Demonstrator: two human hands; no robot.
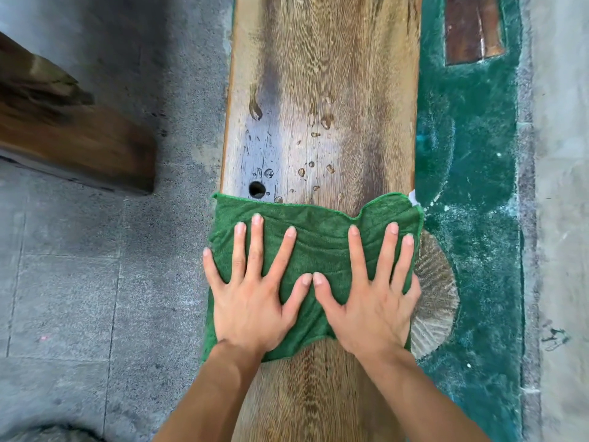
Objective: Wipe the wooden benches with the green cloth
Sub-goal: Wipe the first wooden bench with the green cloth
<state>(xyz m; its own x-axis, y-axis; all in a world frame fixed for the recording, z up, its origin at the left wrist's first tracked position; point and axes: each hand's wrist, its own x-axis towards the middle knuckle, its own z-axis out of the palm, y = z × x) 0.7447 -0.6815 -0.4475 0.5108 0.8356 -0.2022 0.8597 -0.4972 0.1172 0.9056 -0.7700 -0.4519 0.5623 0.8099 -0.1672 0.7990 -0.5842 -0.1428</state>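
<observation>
A long wooden bench (322, 90) runs away from me down the middle of the view. The green cloth (322, 231) lies spread flat across its full width. My left hand (255, 291) presses flat on the cloth's left half, fingers spread. My right hand (369, 295) presses flat on its right half, fingers spread, thumbs nearly touching. Water drops and a dark knot hole (257, 189) sit on the wood just beyond the cloth's far edge. The wood nearer to me looks dry.
A second dark wooden bench (73, 135) stands at the left over grey stone paving (79, 282). A green painted floor strip (471, 186) runs along the right side, with a brown wooden piece (471, 30) at the top right.
</observation>
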